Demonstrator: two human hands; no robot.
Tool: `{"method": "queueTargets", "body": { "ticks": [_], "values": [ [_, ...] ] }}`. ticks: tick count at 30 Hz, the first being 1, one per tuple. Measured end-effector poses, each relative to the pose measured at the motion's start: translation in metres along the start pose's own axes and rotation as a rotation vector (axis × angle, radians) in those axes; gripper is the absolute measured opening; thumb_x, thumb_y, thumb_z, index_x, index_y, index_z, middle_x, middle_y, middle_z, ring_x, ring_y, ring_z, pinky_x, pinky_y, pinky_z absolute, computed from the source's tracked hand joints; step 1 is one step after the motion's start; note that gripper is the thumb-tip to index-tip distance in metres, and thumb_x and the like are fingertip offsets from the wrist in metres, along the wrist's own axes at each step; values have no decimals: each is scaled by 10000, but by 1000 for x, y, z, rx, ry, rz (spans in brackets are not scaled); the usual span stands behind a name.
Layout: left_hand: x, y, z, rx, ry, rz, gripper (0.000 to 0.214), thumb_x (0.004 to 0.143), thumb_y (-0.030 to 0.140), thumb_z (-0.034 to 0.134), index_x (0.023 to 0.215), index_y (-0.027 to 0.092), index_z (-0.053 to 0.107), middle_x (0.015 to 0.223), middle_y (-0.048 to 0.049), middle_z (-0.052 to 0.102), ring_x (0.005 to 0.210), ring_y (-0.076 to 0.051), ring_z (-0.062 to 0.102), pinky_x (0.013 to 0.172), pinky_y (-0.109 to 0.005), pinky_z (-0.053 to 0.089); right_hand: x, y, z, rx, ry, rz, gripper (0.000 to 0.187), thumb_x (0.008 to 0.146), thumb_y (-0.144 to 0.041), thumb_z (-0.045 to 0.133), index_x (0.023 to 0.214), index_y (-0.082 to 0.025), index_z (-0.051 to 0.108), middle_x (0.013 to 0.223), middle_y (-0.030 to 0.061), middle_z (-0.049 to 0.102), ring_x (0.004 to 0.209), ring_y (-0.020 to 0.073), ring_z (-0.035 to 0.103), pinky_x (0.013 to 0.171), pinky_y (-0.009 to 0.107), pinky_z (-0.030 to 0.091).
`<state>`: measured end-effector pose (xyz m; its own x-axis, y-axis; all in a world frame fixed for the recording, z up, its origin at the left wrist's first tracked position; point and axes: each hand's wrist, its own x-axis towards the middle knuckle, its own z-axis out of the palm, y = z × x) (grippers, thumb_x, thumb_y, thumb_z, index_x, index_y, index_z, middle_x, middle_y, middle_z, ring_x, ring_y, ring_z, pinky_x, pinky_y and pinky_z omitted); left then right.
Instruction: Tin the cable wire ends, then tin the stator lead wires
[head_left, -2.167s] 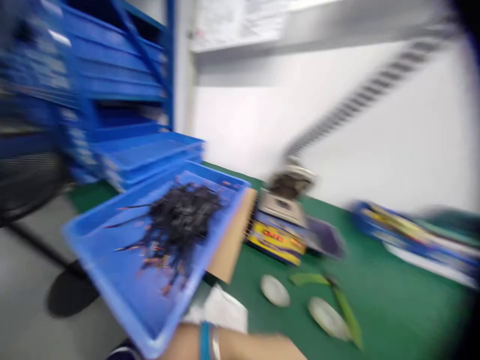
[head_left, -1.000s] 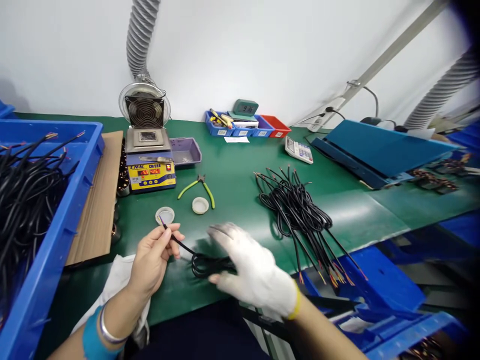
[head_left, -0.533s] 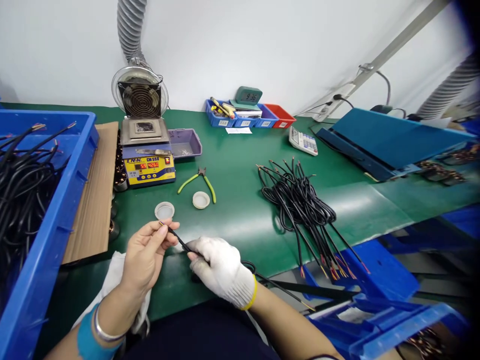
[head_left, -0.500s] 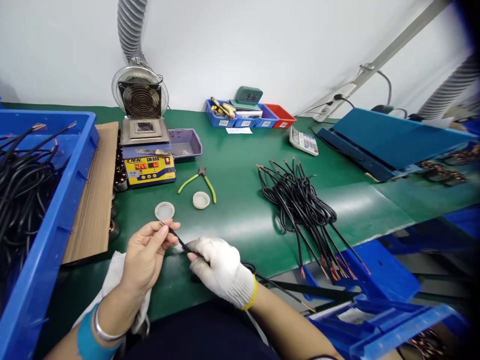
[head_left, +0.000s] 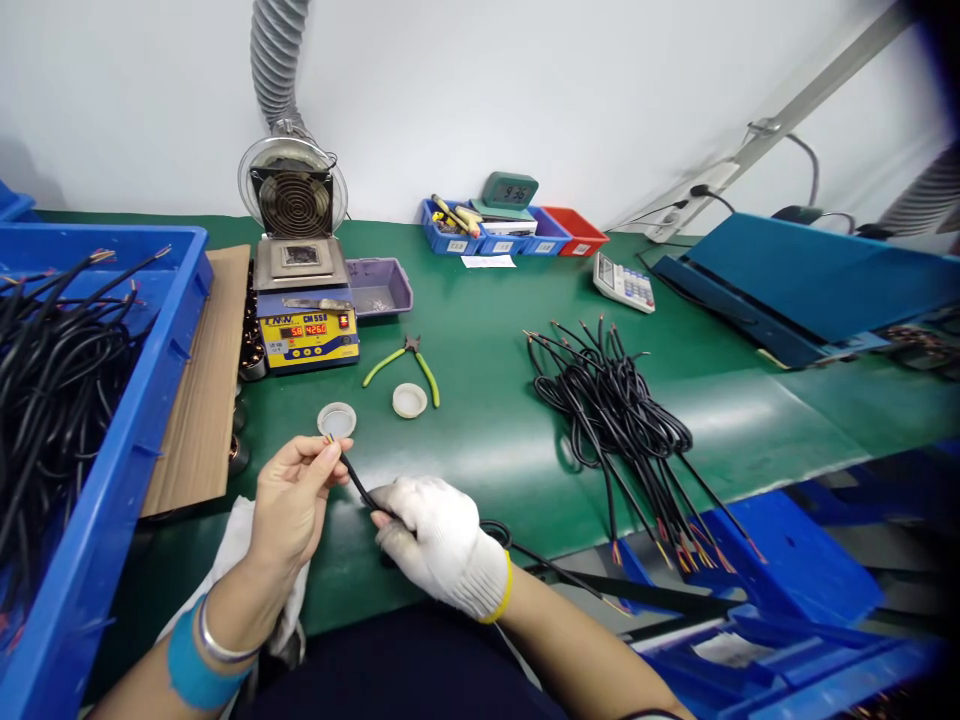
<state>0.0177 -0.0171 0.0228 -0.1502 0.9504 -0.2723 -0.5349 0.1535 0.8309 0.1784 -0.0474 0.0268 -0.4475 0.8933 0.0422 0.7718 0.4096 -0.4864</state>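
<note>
L hand (head_left: pixel 289 500), bare, pinches blk multi-core cable (head_left: pixel 358 483) nr its wire tips; R hand (head_left: pixel 439 540), wht-gloved, grips same cable just behind. Small dish (head_left: pixel 337 421) just past L fingertips; 2nd dish (head_left: pixel 409 401) & grn-handled cutters (head_left: pixel 413 346) fwd of R hand. CM 558 solder pot (head_left: pixel 309 338) further fwd of L hand; blk cable pile (head_left: pixel 626 420) to R of R hand; blue tray (head_left: pixel 154 400) to L of L hand.

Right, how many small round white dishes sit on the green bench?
2. One dish is just beyond the bare left hand; another dish is beside the green-handled metal pliers. Others may be hidden.
</note>
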Motion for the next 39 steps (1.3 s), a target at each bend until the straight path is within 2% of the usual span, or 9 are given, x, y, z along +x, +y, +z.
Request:
{"method": "queueTargets", "body": {
  "ticks": [7, 15, 21, 25, 28, 32, 34, 36, 39],
  "values": [
    [0, 0, 1, -57, -36, 9, 205, 577, 270, 817, 631, 160, 652, 773, -19, 705, 589, -67, 601, 585, -163, 510, 1, -2, 2, 20, 46, -18, 197, 857, -322, 479, 958, -237, 624, 829, -11, 659, 740, 157, 578, 674, 259, 344],
    [1, -3, -3, -35, -26, 119, 182, 604, 263, 801, 590, 168, 646, 626, 11, 644, 672, -82, 603, 586, -134, 461, 8, -16, 2, 31, 31, -96, 236, 856, -344, 474, 963, -209, 635, 812, 8, 664, 718, 167, 599, 641, 266, 363],
    [2, -3, 0, -58, 29, 168, 185, 592, 271, 805, 602, 168, 651, 696, -6, 675, 584, -62, 559, 540, -146, 444, 7, -21, 5, 73, 2, 3, 236, 850, -345, 481, 987, -233, 637, 849, 3, 670, 744, 171, 605, 645, 262, 367],
    [1, -2, -1, -51, 40, 158, 189, 615, 293, 785, 666, 162, 659, 797, -23, 678, 546, -58, 530, 515, -176, 447, 9, -12, -16, 158, -8, 138, 265, 872, -312, 448, 1058, -238, 621, 928, 6, 661, 794, 141, 600, 684, 231, 385],
    [-5, -3, -1, 103, -117, 83, 206, 655, 309, 751, 685, 143, 632, 827, -31, 646, 557, -68, 524, 491, -188, 429, 21, 1, -47, 154, -7, 229, 263, 868, -311, 442, 1015, -212, 637, 858, 5, 655, 759, 120, 583, 668, 209, 378],
    [-16, -8, -1, 421, -535, -173, 244, 661, 332, 729, 730, 135, 603, 733, -23, 608, 581, -87, 519, 515, -202, 411, 53, 16, -82, 40, -158, 316, 273, 836, -383, 464, 783, -183, 642, 608, -35, 560, 563, 83, 475, 537, 200, 288],
    [-21, -10, -2, 580, -732, -298, 299, 645, 361, 729, 800, 138, 604, 672, -4, 589, 578, -98, 516, 527, -211, 402, 72, 21, -88, 2, -241, 304, 300, 820, -410, 468, 731, -172, 629, 578, -41, 529, 537, 72, 431, 525, 201, 266],
    [-24, -11, -3, 721, -868, -357, 346, 632, 387, 726, 844, 140, 608, 652, 6, 588, 565, -101, 512, 526, -215, 392, 89, 23, -86, -4, -337, 263, 320, 811, -427, 460, 735, -166, 628, 590, -40, 534, 535, 68, 416, 522, 202, 263],
    [-23, -13, -6, 841, -938, -355, 394, 612, 417, 722, 876, 142, 621, 682, 2, 595, 556, -100, 509, 526, -217, 398, 111, 20, -77, -35, -462, 224, 325, 793, -439, 466, 732, -162, 626, 580, -37, 536, 525, 69, 411, 503, 206, 260]
  ]
}}
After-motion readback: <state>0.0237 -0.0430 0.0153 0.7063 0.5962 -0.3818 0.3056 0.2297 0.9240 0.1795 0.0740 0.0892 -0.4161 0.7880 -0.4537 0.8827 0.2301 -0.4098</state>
